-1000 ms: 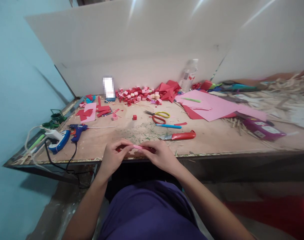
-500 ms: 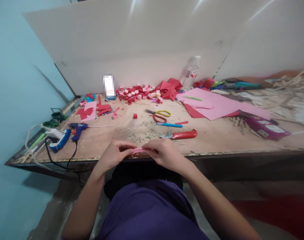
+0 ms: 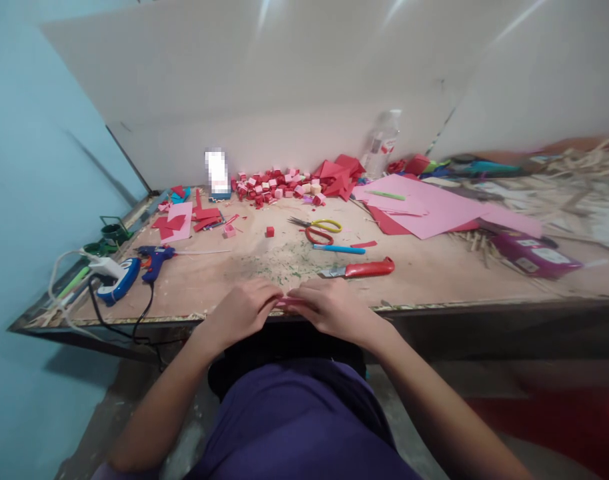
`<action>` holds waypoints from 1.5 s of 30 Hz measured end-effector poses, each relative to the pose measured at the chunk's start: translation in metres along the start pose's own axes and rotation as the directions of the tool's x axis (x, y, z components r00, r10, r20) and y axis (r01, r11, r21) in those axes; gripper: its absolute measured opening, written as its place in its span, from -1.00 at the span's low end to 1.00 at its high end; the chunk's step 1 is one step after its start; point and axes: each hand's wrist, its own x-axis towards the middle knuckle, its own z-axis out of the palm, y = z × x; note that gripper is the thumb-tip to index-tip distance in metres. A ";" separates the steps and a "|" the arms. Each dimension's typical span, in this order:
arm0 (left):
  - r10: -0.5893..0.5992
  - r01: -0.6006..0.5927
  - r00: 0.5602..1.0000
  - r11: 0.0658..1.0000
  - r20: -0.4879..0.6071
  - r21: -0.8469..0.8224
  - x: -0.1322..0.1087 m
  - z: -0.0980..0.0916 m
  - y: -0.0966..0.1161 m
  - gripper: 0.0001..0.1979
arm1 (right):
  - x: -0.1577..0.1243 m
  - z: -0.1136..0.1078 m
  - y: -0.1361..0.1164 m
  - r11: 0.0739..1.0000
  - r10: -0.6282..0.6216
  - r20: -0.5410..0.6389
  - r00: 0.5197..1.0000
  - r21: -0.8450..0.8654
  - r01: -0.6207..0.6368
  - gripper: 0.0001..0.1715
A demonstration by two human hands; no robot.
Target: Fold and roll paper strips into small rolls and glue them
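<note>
A narrow pink paper strip (image 3: pixel 290 302) is pinched between my two hands at the table's front edge. My left hand (image 3: pixel 241 310) is closed on its left end, and my right hand (image 3: pixel 329 308) grips the right end; the fingers hide much of the strip. Just beyond the right hand lies a knife with a red handle (image 3: pixel 369 268). Behind it are a blue pen-like stick (image 3: pixel 339 249) and scissors with yellow and red handles (image 3: pixel 324 230). A single small red paper cube (image 3: pixel 270 232) sits farther back, left of the scissors.
Many red and pink paper cubes (image 3: pixel 274 185) are heaped by the back wall, between a phone (image 3: pixel 217 175) and a plastic bottle (image 3: pixel 383 143). Pink paper sheets (image 3: pixel 429 207) and a purple packet (image 3: pixel 537 255) lie right. A blue glue gun (image 3: pixel 157 261) and power strip (image 3: pixel 120 281) stand left.
My left hand has shifted right, closer to my right hand, and its fingers have curled in more around the strip. Less of the pink strip's left part shows. The right hand has barely moved.
</note>
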 end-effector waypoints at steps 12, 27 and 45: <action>-0.218 0.196 0.975 0.925 -0.034 -0.327 0.001 -0.003 -0.001 -0.90 | 0.002 0.003 0.001 0.977 -0.068 -0.018 0.998 -0.206 0.063 -0.61; -0.109 0.055 0.981 0.949 -0.160 -0.309 -0.004 0.001 0.000 -0.90 | 0.010 -0.010 -0.011 0.851 0.282 0.084 0.956 0.437 -0.290 -0.72; -0.503 0.472 0.843 0.523 0.190 -0.710 -0.001 -0.004 -0.001 -0.70 | 0.016 0.008 -0.010 0.874 0.333 -0.044 0.942 0.388 -0.291 -0.72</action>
